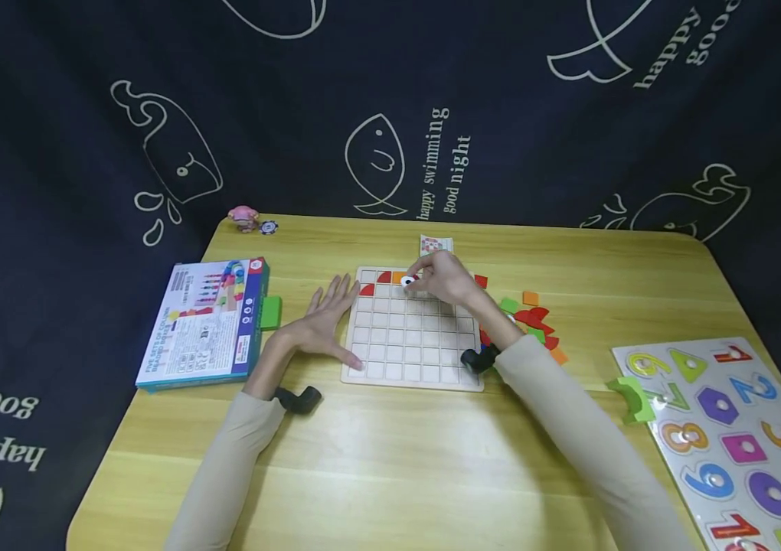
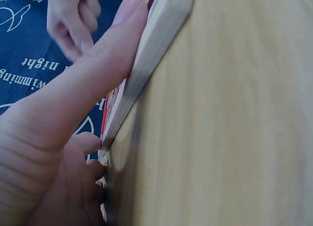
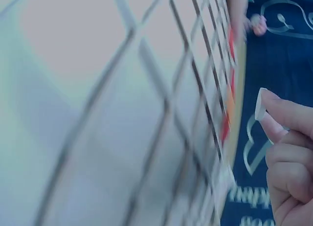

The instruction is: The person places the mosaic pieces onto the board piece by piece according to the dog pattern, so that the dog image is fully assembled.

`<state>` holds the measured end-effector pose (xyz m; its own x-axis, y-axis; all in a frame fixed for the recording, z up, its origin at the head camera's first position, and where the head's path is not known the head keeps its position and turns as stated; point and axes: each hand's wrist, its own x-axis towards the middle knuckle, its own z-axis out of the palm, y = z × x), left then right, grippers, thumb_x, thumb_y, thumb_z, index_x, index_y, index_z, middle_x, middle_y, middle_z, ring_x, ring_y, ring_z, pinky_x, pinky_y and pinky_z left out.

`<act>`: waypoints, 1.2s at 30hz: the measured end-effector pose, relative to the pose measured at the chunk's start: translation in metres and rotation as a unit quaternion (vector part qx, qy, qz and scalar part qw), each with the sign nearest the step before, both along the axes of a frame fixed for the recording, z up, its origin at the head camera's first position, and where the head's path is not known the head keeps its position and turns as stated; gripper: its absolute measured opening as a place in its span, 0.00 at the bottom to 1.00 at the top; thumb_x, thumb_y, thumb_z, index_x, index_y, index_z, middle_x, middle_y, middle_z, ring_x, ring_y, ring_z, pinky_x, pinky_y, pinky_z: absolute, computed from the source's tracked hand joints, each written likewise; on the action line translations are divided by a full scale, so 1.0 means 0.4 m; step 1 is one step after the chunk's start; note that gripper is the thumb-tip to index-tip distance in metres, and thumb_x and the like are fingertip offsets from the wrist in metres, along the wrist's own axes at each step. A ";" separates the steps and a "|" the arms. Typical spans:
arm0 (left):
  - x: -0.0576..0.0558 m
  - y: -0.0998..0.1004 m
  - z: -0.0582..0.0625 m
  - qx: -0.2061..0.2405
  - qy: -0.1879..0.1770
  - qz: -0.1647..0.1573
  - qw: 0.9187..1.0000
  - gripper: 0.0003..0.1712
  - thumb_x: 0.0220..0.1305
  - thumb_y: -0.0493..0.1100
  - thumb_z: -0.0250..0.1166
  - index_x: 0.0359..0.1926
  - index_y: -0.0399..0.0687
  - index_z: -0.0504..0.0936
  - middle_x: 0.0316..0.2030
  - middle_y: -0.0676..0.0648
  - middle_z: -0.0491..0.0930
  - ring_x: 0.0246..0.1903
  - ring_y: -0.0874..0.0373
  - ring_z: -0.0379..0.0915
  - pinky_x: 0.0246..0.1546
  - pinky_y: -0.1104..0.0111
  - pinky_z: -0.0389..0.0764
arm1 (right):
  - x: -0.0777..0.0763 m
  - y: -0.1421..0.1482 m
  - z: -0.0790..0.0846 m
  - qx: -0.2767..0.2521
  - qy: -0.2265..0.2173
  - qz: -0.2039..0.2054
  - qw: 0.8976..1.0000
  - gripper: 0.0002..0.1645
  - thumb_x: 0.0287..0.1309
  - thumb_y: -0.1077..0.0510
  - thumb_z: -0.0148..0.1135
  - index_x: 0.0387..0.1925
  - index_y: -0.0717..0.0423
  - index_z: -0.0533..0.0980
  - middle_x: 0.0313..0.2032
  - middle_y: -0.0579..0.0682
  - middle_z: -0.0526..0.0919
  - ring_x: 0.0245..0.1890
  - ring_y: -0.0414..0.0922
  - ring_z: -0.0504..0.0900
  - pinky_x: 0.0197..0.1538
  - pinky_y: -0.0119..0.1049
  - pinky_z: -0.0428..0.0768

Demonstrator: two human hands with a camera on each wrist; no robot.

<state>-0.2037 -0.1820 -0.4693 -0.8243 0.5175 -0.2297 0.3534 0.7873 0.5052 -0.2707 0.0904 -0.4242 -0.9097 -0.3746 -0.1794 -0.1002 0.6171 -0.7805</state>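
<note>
A white square board (image 1: 397,337) with a raised grid lies on the table. My right hand (image 1: 442,277) is over its far edge, pinching a small white round piece with a black dot (image 1: 407,282) between thumb and finger. In the right wrist view that piece (image 3: 260,104) is seen edge-on, held off the grid. Red quarter-round pieces (image 1: 367,290) and an orange piece (image 1: 398,277) sit in cells at the far left. My left hand (image 1: 321,325) is spread along the board's left edge, its thumb (image 2: 98,72) on the near left corner.
Loose red, green and orange pieces (image 1: 532,316) lie right of the board, partly behind my right arm. A small picture card (image 1: 436,244) lies beyond it. At left are a box (image 1: 200,325) and green block (image 1: 270,313); at right, a number puzzle (image 1: 728,428) and green arch (image 1: 633,399).
</note>
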 end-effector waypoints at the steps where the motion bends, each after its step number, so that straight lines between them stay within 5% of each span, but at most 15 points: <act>1: -0.001 0.001 0.000 0.001 0.001 -0.001 1.000 0.86 0.29 0.75 0.75 0.76 0.51 0.28 0.75 0.41 0.19 0.75 0.46 0.12 0.73 0.45 0.23 | -0.001 -0.022 -0.006 -0.002 -0.002 0.002 1.000 0.13 0.52 0.58 0.72 0.41 0.55 0.83 0.15 0.43 0.60 0.16 0.40 0.56 0.26 0.32 0.63; 10: -0.002 0.010 0.002 -0.004 -0.003 -0.002 1.000 0.86 0.29 0.75 0.75 0.76 0.51 0.28 0.75 0.42 0.19 0.75 0.46 0.12 0.73 0.45 0.22 | 0.005 -0.120 -0.041 0.037 0.004 -0.034 0.999 0.13 0.47 0.57 0.75 0.35 0.58 0.83 0.30 0.52 0.83 0.25 0.44 0.71 0.28 0.33 0.69; 26: -0.002 0.002 0.004 0.001 -0.006 0.000 1.000 0.85 0.31 0.73 0.76 0.76 0.50 0.28 0.75 0.41 0.19 0.75 0.44 0.12 0.73 0.43 0.22 | 0.002 -0.129 -0.048 0.036 0.057 -0.014 0.998 0.11 0.45 0.56 0.76 0.34 0.52 0.87 0.43 0.50 0.88 0.24 0.42 0.71 0.25 0.31 0.66; 36: -0.003 0.000 0.004 0.001 -0.008 -0.001 1.000 0.85 0.31 0.72 0.76 0.76 0.50 0.28 0.75 0.41 0.18 0.75 0.44 0.12 0.72 0.43 0.22 | -0.010 -0.116 -0.046 0.012 0.019 0.000 1.000 0.12 0.49 0.57 0.74 0.39 0.50 0.87 0.49 0.51 0.86 0.24 0.42 0.66 0.26 0.31 0.63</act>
